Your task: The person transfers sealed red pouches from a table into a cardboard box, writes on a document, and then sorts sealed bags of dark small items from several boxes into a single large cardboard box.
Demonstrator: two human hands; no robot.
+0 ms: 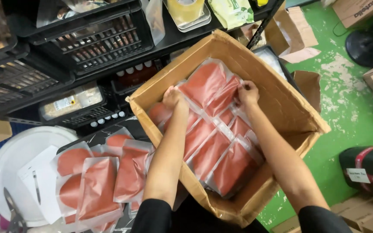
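Note:
A large open cardboard box (pixel 281 92) sits in front of me, filled with several clear sealed pouches of red paste. Both arms reach into it. My left hand (pixel 173 98) grips the left edge of the topmost red pouch (pixel 206 82), which lies tilted at the far end of the box. My right hand (pixel 248 91) pinches the right edge of that same pouch. More red pouches (pixel 221 157) lie stacked in rows below it, toward me.
A pile of loose red pouches (pixel 98 181) lies left of the box beside a white round lid (pixel 22 146). Black plastic crates (pixel 87 39) fill shelves behind. Green floor (pixel 346 116), more cartons and a dark wrapped bundle (pixel 368 166) lie right.

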